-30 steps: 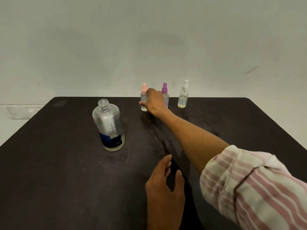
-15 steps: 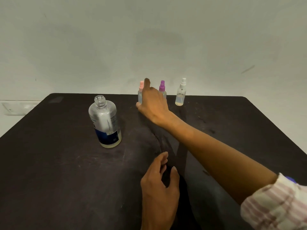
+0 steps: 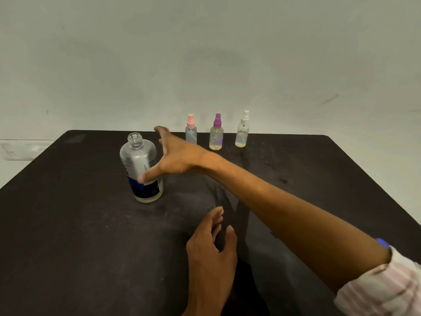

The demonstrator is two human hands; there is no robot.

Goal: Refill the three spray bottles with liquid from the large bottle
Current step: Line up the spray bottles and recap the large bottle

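Three small spray bottles stand in a row at the table's far edge: a pink-capped bottle [image 3: 191,131], a purple-capped bottle [image 3: 216,133] and a white-capped bottle [image 3: 242,131]. The large clear bottle [image 3: 140,165], uncapped and with a dark blue label, stands upright to their left and nearer to me. My right hand [image 3: 175,156] is spread open right beside the large bottle, thumb in front of its label, fingers by its shoulder, holding nothing. My left hand [image 3: 211,247] rests open on the table near me.
The dark table [image 3: 68,236] runs back to a pale wall [image 3: 205,53]. My right forearm crosses the table from the lower right, with a striped sleeve [image 3: 387,290] rolled up at the elbow.
My right hand has left the pink-capped bottle and swung left to the large bottle, with its fingers spread. The pink-capped bottle stands free in the row. My left hand has stayed put.
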